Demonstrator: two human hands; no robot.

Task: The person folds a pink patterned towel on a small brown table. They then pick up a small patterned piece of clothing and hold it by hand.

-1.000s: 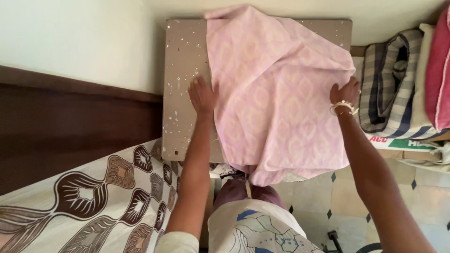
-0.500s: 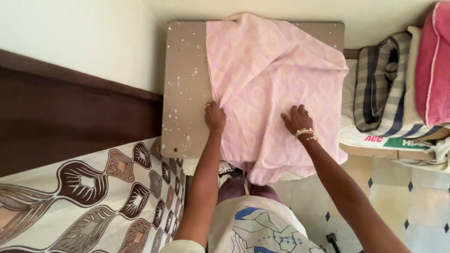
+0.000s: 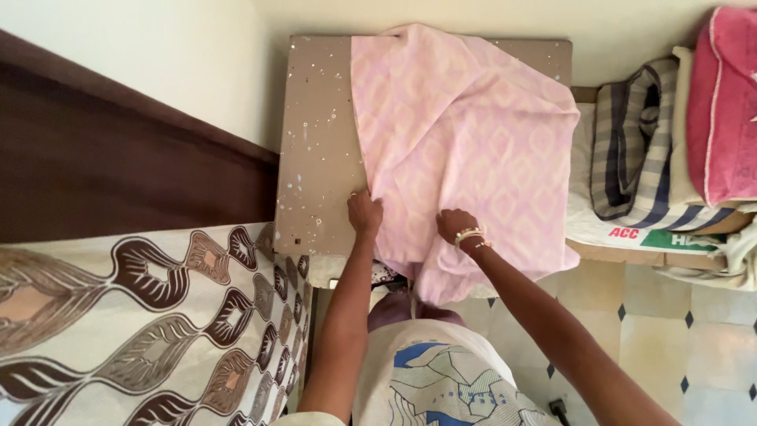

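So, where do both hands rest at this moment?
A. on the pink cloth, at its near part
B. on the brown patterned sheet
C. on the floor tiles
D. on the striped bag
A: the left hand and right hand both press on the pink cloth over the small table.

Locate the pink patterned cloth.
The pink patterned cloth lies over the right part of the speckled brown tabletop, both hands on its near edge, striped fabric to its right.
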